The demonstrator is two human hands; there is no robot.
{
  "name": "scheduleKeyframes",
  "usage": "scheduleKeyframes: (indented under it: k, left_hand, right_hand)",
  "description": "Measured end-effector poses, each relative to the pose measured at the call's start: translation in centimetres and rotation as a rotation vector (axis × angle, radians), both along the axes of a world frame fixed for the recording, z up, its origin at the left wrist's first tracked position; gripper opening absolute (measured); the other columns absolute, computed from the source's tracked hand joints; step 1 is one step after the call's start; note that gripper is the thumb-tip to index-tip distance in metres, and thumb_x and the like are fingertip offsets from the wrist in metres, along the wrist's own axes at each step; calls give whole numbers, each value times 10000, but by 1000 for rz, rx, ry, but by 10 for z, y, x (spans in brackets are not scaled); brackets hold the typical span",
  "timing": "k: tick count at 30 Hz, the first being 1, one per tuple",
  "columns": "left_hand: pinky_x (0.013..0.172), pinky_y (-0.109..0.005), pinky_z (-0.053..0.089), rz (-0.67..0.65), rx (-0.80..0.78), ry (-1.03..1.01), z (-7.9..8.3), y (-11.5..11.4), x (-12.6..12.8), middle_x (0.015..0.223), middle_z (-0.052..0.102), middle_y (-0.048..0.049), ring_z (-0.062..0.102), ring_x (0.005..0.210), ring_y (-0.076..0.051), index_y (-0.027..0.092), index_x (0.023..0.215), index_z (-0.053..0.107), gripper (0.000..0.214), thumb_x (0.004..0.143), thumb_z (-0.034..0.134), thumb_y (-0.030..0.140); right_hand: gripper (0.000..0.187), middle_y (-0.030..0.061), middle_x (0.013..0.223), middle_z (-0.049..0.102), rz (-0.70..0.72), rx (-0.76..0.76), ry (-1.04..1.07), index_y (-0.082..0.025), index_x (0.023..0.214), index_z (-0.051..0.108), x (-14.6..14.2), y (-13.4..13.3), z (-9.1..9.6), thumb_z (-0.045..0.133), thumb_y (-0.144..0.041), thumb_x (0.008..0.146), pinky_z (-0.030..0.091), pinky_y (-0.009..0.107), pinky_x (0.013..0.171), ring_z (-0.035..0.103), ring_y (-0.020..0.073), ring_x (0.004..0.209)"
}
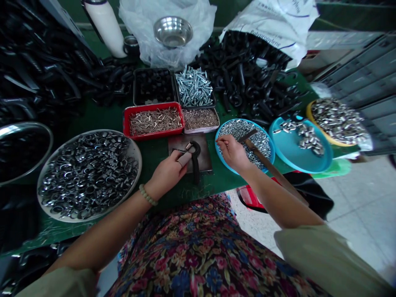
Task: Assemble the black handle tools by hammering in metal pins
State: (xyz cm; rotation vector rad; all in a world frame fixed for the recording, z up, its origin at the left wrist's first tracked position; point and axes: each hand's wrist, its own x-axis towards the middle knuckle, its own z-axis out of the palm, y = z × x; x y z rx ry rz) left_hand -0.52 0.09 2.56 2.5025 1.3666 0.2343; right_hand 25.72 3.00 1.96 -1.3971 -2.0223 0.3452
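My left hand, with a ring and a beaded bracelet, is closed on a black hooked part with a curved, ring-like upper end. A small shiny metal piece shows at the fingertips against that curve. Under them lies a flat metal plate on the bench. My right hand is above the left side of a blue tray of small silver parts. Its thumb and fingers are pinched together, and what they hold is too small to make out. Beside it, a hammer with a wooden handle lies across the tray.
A red tray of copper-coloured pins stands behind my left hand, near steel bolts. A wide bowl of shiny black rings sits left. Another blue tray and a yellow tray hold metal sleeves. Black parts are heaped behind.
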Motion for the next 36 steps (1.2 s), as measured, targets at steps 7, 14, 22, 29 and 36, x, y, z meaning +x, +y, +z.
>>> scheduleKeyframes:
  k: [7,14,22,29,36]
  left_hand:
    - [914,-322,480,40,24,-144,-7,3,1,1117,558,-67,568,996,-201,223,1115,610,234,905,529,286]
    - [901,-318,481,17,35,-114,-4,31,12,1100,548,-54,580,975,-196,225,1088,630,222,889,569,302]
    - [826,-296,480,55,30,-93,-2,30,15,1062,580,-47,593,894,-176,206,992,653,194,916,524,329]
    - [872,-324,470,20,13,-28,1,35,25,995,566,-69,579,887,-189,164,930,621,195,933,483,302]
    - [738,-254,491,-170,-452,-287,34,12,-17,846,647,-8,604,761,-129,230,953,624,218,949,414,289]
  right_hand:
    - [140,104,1007,657,97,89,39,-239,1053,506,-6,0,-5,413,-283,958,521,379,842,639,218,969]
    - [133,148,1117,633,113,144,-36,-226,1049,513,1,-1,-14,430,-238,946,523,444,896,605,243,1074]
    - [185,148,1139,634,25,167,-125,-215,1088,544,29,-4,-13,452,-202,927,525,468,909,599,260,1091]
    - [199,160,1145,614,22,174,-315,-177,1072,575,28,0,-18,438,-176,927,512,453,935,575,272,1086]
    - [371,177,1307,520,6,40,-385,-158,1208,577,37,7,-12,470,-116,855,438,551,974,465,342,1200]
